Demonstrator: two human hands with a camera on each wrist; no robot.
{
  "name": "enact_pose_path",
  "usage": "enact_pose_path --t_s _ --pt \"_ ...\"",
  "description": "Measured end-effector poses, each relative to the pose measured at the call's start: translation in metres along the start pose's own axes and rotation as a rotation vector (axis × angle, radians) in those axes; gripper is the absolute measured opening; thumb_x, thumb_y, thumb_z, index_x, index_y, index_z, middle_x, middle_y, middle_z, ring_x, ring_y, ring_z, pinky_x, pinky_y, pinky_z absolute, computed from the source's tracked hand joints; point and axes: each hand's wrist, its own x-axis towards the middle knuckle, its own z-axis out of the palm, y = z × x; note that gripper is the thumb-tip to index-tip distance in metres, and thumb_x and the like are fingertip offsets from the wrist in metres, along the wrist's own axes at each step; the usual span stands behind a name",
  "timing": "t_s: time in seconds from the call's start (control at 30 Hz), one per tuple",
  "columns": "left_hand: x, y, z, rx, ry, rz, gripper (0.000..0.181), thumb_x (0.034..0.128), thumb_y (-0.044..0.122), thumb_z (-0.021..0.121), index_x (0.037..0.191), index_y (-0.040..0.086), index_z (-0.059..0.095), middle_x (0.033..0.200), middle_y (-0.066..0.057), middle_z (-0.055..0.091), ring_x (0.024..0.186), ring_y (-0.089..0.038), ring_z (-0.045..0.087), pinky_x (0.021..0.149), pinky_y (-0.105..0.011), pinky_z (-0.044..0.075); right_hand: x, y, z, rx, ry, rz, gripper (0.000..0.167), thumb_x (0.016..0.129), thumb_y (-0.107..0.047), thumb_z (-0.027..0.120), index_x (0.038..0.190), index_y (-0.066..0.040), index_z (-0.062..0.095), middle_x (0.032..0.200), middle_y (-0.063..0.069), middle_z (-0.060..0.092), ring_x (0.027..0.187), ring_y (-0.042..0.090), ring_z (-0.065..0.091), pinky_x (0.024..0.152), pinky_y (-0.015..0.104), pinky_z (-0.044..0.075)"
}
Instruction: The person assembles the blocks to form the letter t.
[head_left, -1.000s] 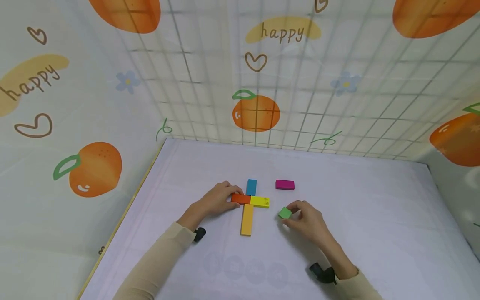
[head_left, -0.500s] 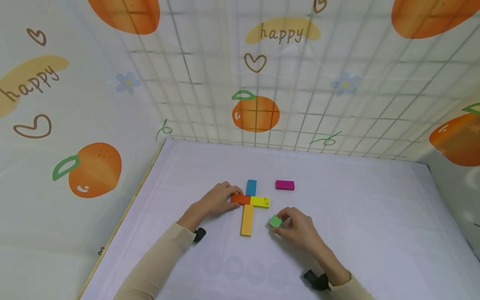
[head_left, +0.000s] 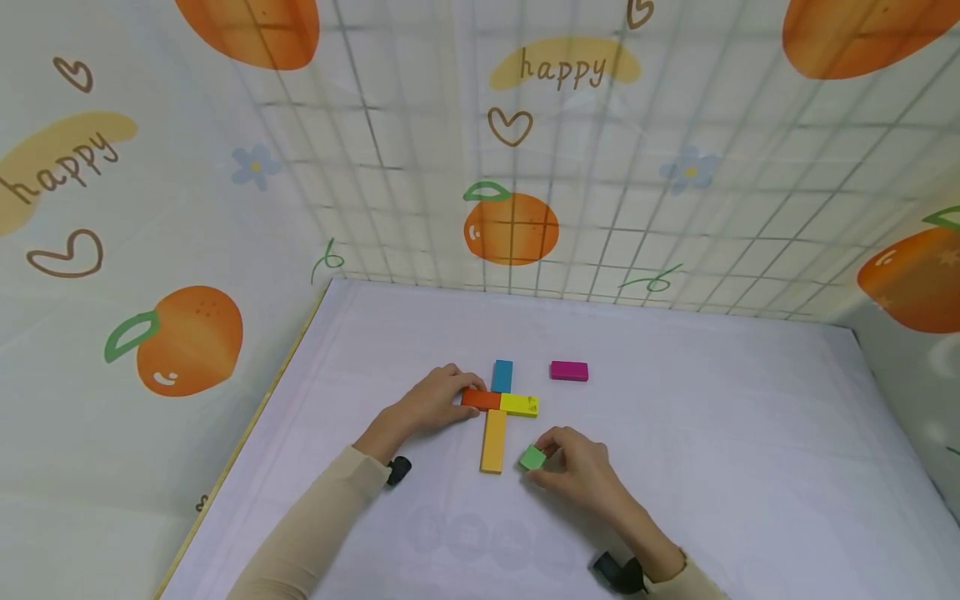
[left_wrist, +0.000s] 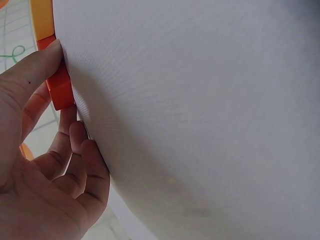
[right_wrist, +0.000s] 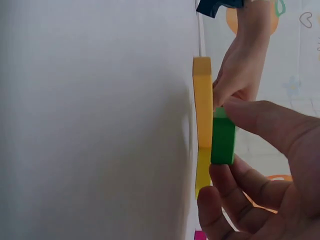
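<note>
In the head view my left hand (head_left: 432,398) holds the red block (head_left: 481,399) between thumb and fingers, flat on the table. The yellow block (head_left: 520,404) continues that row on the right. A blue block (head_left: 502,376) sits behind the row, and a long orange block (head_left: 492,442) runs from it toward me. My right hand (head_left: 581,468) pinches a green block (head_left: 532,457) just right of the orange block's near end. In the right wrist view the green block (right_wrist: 223,137) is gripped between thumb and fingertips.
A magenta block (head_left: 569,371) lies apart at the back right. The white table (head_left: 712,417) meets a curtain printed with oranges (head_left: 512,228) along its back edge. Small black wrist cameras (head_left: 619,573) sit on both wrists.
My right hand has carried the green block left and toward me, closer to the orange block. The left hand has stayed on the red block.
</note>
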Motion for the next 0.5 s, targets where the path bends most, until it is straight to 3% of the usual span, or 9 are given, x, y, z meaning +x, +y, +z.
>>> enact_pose_path --t_s 0.2,0.5 --pt "0.0 0.001 -0.001 0.004 -0.001 -0.009 0.035 0.0913 0.035 0.075 0.125 0.03 0.065 0.111 0.002 0.055 0.097 -0.016 0.049 0.085 -0.03 0.046 -0.001 -0.006 0.009 -0.016 -0.03 -0.025 0.035 0.074 -0.028 0.09 0.099 -0.02 0.066 0.088 -0.014 0.061 0.079 0.01 0.053 0.078 0.043 0.036" --pt "0.0 0.001 -0.001 0.009 0.003 0.0 0.034 0.0912 0.035 0.075 0.124 0.03 0.065 0.111 0.001 0.056 0.096 -0.016 0.049 0.086 -0.032 0.045 -0.003 -0.011 0.019 -0.031 -0.083 -0.045 0.035 0.075 -0.032 0.089 0.099 -0.022 0.065 0.086 -0.017 0.059 0.077 0.009 0.052 0.076 0.043 0.033"
